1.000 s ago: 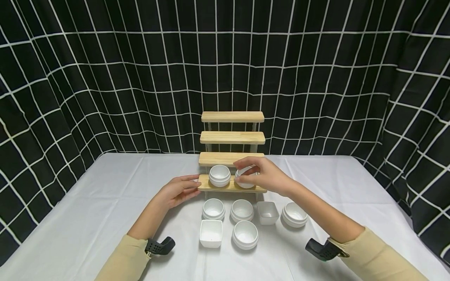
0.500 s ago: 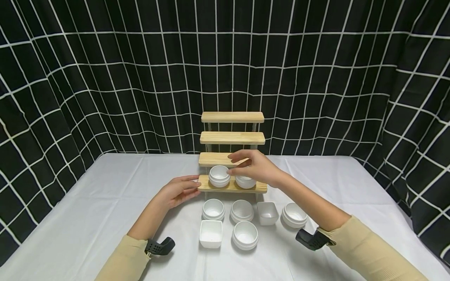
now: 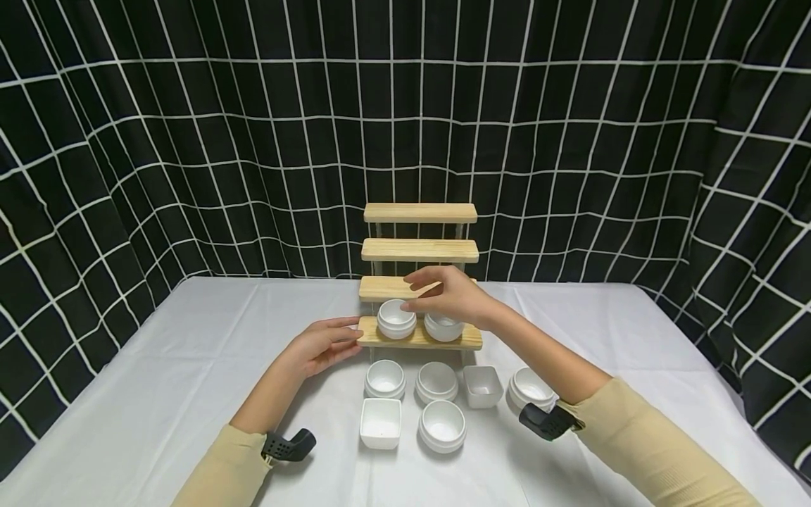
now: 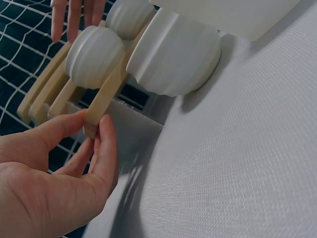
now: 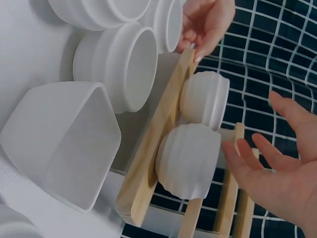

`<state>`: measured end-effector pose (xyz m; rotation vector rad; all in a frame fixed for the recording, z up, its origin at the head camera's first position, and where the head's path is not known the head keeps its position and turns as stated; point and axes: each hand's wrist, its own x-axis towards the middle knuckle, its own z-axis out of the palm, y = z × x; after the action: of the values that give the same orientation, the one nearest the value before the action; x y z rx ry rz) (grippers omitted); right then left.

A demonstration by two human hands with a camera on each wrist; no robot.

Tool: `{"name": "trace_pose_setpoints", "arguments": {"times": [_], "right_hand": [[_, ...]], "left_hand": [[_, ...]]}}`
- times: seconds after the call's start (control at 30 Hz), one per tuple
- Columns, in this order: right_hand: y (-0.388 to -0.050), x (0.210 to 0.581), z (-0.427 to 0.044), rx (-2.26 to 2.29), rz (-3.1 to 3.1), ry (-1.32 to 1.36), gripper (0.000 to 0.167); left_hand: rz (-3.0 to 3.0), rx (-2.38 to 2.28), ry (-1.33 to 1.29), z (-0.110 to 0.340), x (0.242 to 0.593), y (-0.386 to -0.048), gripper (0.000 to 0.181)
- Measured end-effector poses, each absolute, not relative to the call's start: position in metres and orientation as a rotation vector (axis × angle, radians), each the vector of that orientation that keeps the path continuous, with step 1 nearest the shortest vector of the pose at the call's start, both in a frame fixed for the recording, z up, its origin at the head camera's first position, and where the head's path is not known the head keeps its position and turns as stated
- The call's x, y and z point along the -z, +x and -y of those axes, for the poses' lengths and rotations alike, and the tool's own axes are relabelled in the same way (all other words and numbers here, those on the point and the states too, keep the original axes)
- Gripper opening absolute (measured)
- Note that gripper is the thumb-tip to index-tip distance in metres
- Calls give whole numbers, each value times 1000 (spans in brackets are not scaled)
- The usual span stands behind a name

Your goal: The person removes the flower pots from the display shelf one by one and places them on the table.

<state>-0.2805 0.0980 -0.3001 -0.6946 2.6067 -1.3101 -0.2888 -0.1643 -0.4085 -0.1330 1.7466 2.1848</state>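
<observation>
My left hand (image 3: 324,345) pinches the left end of the lowest board (image 4: 101,101) of a stepped wooden shelf, thumb on one face and fingers on the other. Two round white bowls stand on that board: the left bowl (image 3: 396,320) and the right bowl (image 5: 189,161). My right hand (image 5: 282,171) hovers over them with thumb and fingers spread apart and nothing between them. In the head view it covers part of the right bowl's rim. The right wrist view shows a gap between thumb and fingers, close beside the right bowl.
Before the shelf, white bowls stand on the white cloth (image 3: 158,394): several round ones, such as the front bowl (image 3: 442,426), plus a square bowl (image 3: 380,422) and another square bowl (image 3: 483,386). Three higher boards, including the top board (image 3: 421,213), rise behind. A black grid curtain (image 3: 285,141) surrounds the table.
My right hand has come away from the right bowl and shifted left and slightly up, towards the left bowl. The left hand keeps its place on the board.
</observation>
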Motion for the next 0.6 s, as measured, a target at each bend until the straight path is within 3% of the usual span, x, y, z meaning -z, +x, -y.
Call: {"name": "trace_pose_setpoints", "arguments": {"times": [0.6], "right_hand": [[-297, 308, -90, 1262, -2556, -774, 51]], "left_hand": [[-1737, -2182, -118, 164, 407, -288, 56]]}}
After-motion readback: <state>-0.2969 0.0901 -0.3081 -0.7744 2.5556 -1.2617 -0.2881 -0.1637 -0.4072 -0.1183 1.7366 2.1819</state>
